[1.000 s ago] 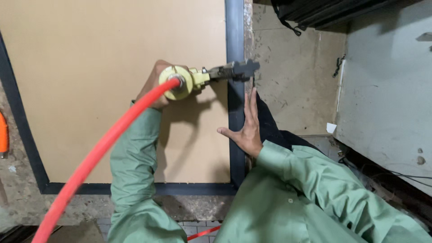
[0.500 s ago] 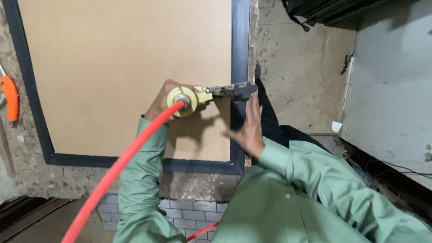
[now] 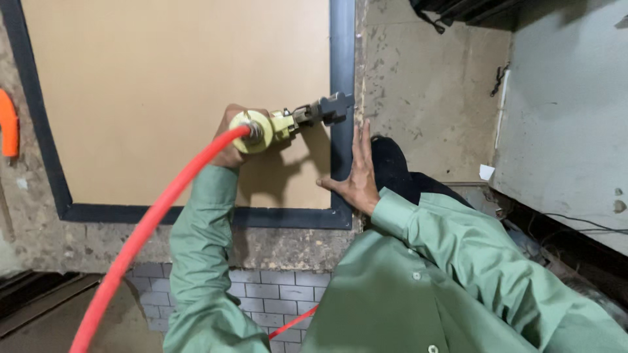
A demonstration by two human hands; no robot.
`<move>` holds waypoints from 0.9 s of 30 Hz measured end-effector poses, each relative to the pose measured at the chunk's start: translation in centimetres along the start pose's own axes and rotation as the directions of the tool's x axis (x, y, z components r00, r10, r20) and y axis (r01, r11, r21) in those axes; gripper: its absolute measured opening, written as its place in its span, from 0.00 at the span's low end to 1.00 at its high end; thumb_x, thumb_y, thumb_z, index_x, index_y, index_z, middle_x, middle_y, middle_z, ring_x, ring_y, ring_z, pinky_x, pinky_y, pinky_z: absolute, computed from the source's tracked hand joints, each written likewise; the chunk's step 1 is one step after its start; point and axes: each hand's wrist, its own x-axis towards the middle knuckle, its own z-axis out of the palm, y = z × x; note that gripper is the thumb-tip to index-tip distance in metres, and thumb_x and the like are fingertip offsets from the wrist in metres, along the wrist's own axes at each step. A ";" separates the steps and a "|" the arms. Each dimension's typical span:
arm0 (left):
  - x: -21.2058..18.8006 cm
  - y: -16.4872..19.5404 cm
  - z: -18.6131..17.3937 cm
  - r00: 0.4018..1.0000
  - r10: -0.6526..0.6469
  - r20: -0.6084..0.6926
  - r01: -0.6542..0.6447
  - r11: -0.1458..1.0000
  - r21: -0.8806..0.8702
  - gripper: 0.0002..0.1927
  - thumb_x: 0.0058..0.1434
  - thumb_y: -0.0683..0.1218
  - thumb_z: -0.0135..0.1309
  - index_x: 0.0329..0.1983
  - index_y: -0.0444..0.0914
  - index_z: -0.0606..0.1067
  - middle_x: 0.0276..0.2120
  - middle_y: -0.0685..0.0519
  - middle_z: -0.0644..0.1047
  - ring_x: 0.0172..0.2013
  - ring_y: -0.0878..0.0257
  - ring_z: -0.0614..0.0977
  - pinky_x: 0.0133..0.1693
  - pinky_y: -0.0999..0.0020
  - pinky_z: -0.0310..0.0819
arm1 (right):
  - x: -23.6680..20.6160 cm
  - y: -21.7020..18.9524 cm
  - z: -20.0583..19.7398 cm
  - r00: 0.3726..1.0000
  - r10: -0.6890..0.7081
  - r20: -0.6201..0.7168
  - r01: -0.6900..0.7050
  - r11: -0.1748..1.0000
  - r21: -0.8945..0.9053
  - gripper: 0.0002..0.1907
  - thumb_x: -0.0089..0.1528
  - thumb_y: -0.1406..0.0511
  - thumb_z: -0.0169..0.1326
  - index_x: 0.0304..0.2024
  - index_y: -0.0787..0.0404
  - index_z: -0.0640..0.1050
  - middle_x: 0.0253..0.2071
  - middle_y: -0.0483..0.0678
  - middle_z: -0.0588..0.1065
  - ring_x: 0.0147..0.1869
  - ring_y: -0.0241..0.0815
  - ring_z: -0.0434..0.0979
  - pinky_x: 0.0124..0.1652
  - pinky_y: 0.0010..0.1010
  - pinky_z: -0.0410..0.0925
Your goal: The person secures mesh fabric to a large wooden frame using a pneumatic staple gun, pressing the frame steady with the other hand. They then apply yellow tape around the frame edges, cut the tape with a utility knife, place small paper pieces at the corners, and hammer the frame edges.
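Left hand (image 3: 230, 137) closed round yellow air stapler (image 3: 278, 124), nose on dark frame strip (image 3: 341, 78). Right hand (image 3: 358, 173) open, flat just below nose: risk, misfire striking fingers.

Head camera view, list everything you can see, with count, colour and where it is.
Flat tan board in a dark metal frame: one, tan with dark grey edging, lying on the worktop, upper left.
Rough concrete worktop: one, grey-brown, under and to the right of the board.
Yellow pneumatic tool with a dark nose: one, nose at the frame's right strip.
Red air hose: one, from the tool's rear down to the lower left.
Orange object: one, left edge, partly cut off.
Grey tiled wall face: below the worktop.
Green sleeves: two, bottom.
Left hand: grips the tool.
Right hand: flat, fingers spread, on the frame's right strip.
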 end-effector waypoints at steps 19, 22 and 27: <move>-9.9 1.9 5.8 0.990 -0.010 0.143 -0.001 0.997 0.074 0.10 0.51 0.47 0.63 0.27 0.37 0.76 0.25 0.49 0.79 0.25 0.58 0.82 0.33 0.65 0.78 | -5.4 -2.3 0.8 0.984 0.176 0.011 -0.176 0.974 0.143 0.46 0.66 0.56 0.53 0.80 0.60 0.47 0.84 0.61 0.37 0.80 0.58 0.62 0.67 0.37 0.67; -10.1 1.7 5.5 0.983 0.105 0.148 -0.115 0.991 0.066 0.16 0.51 0.49 0.65 0.32 0.33 0.76 0.27 0.46 0.79 0.26 0.58 0.81 0.33 0.64 0.77 | -5.3 -2.7 0.8 0.840 -0.541 -0.036 0.317 0.544 -0.777 0.58 0.56 0.51 0.60 0.76 0.36 0.37 0.82 0.47 0.36 0.73 0.63 0.58 0.68 0.35 0.62; -10.6 0.6 5.8 0.982 0.080 0.173 -0.093 0.993 0.070 0.09 0.53 0.46 0.62 0.28 0.36 0.75 0.26 0.49 0.78 0.26 0.61 0.79 0.35 0.68 0.75 | -6.1 -2.3 1.0 0.990 0.141 -0.001 -0.141 0.987 0.075 0.59 0.53 0.61 0.65 0.78 0.61 0.45 0.80 0.66 0.42 0.65 0.56 0.76 0.64 0.39 0.68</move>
